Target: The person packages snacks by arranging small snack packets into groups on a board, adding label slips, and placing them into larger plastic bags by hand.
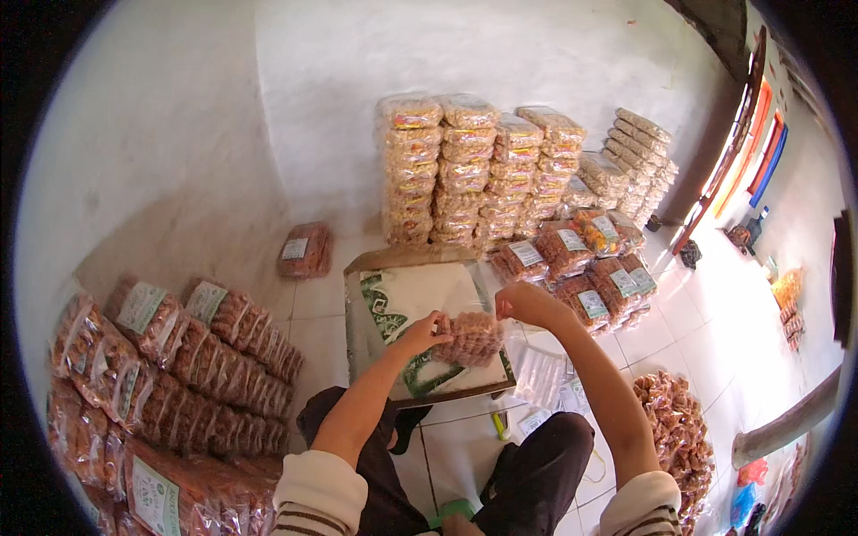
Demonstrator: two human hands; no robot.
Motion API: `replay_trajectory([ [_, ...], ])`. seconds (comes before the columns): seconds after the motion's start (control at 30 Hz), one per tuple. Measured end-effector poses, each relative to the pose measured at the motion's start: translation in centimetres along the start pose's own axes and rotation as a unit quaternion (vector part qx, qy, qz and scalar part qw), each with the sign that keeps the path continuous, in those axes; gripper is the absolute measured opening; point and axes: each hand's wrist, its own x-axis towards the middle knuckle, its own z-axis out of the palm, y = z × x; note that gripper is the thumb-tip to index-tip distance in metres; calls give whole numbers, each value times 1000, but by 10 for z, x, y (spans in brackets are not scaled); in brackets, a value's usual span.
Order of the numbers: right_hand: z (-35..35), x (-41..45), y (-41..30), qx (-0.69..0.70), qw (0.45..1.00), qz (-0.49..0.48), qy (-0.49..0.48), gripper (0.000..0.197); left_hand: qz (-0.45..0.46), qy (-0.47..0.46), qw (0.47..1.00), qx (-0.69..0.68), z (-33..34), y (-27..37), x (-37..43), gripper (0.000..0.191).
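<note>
A clear plastic pack of brown snack pieces point(470, 338) lies on a low table point(429, 285) with a worn white top and a green pattern. My left hand point(423, 335) grips the pack's left side, thumb and fingers around its edge. At the upper right corner of the pack, the fingers of my right hand point(533, 305) are pinched together on the plastic. Just off the table's right edge, clear plastic bags point(538, 375) lie on the floor beside printed paper labels point(573, 395). A yellow-green stapler point(501, 425) rests in front of my knee.
Labelled snack packs point(214, 372) stand in rows at my left. Tall stacks of pale snack packs point(462, 174) line the wall, with more brown packs point(593, 301) before them. One pack point(305, 250) lies apart. Loose brown snacks point(677, 435) and a wooden post point(784, 419) are at right.
</note>
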Motion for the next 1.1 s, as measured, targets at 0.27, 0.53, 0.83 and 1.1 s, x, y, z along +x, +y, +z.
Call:
replay_trajectory([
  [0.27,-5,-5,-15,60,963,-106,240,13,18,-16,1000,-13,-2,2,-4,70],
  [0.53,33,-31,-9,326,777,125,524,18,34,69,997,-4,18,-16,-13,63],
  [0.83,125,-36,-15,166,957,204,126,94,95,112,987,60,28,10,-23,68],
  [1.1,138,-31,-21,161,940,157,257,83,155,207,938,233,41,37,-5,78],
])
